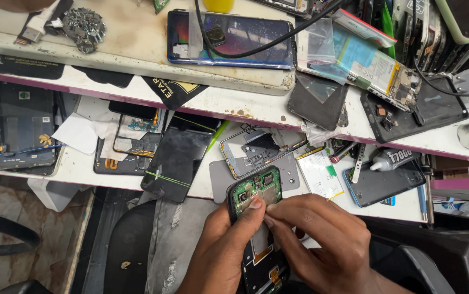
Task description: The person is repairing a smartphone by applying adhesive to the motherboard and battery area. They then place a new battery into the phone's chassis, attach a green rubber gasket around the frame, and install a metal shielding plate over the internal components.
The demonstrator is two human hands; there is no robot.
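The left hand (pixel 221 250) cradles an opened phone (pixel 256 234), thumb pressing its green circuit board (pixel 253 191) at twelve o'clock; the right hand (pixel 321 234) pinches something tiny there, probably a connector needing a gentle lift.

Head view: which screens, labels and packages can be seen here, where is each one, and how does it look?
Cracked phone screen: lower shelf, left of centre; black rectangle with green lines.
Blue phone back: upper shelf; glossy rectangle, blue to purple.
Clear plastic bag: upper shelf, right; transparent, with teal and red parts.
White battery label: lower shelf; white rectangle, yellow edge, green mark.
Glue tube: lower shelf, right; grey tube, black label.
Opened phone: held in both hands; green board exposed.
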